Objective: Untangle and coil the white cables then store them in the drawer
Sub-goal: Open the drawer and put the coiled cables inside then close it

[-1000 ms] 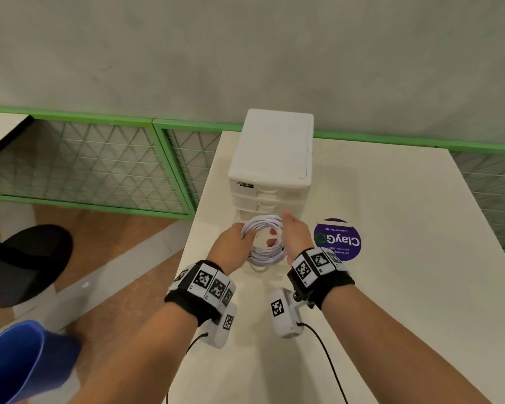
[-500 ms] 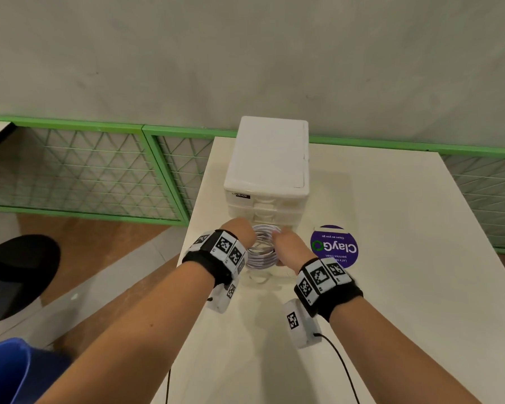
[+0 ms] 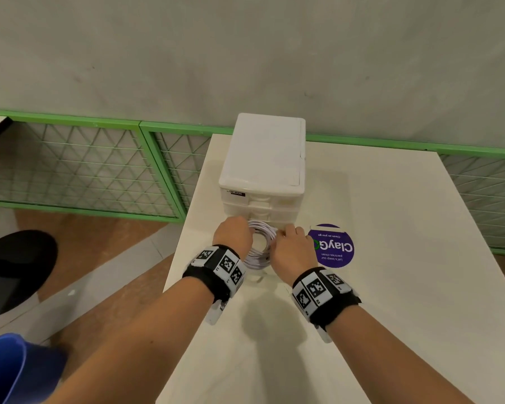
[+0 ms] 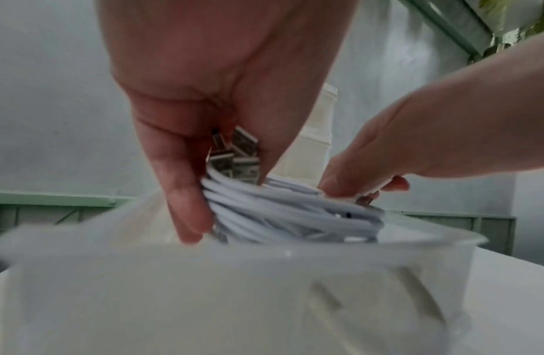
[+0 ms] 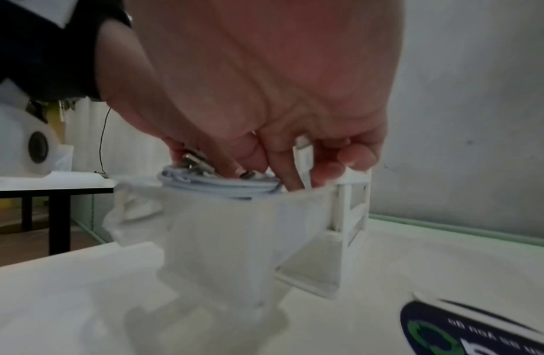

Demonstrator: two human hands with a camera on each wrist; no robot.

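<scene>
White coiled cables (image 3: 260, 244) sit at the rim of the pulled-out translucent drawer (image 4: 264, 288), gripped on either side by the left hand (image 3: 233, 236) and right hand (image 3: 293, 249). Storing seems underway; next, press the coil down, let go, and slide the drawer shut.

left hand (image 3: 234, 235), right hand (image 3: 292, 248), fingers curled downward

Between the hands, smooth white plastic-sheathed cables (image 4: 289, 211) are showing dull metal plugs (image 4: 240, 156). Below them a translucent, frosted plastic drawer (image 4: 234, 288) is sitting; beyond, glossy white plastic cabinet (image 3: 264, 153) on a matt table (image 3: 391, 287).
</scene>
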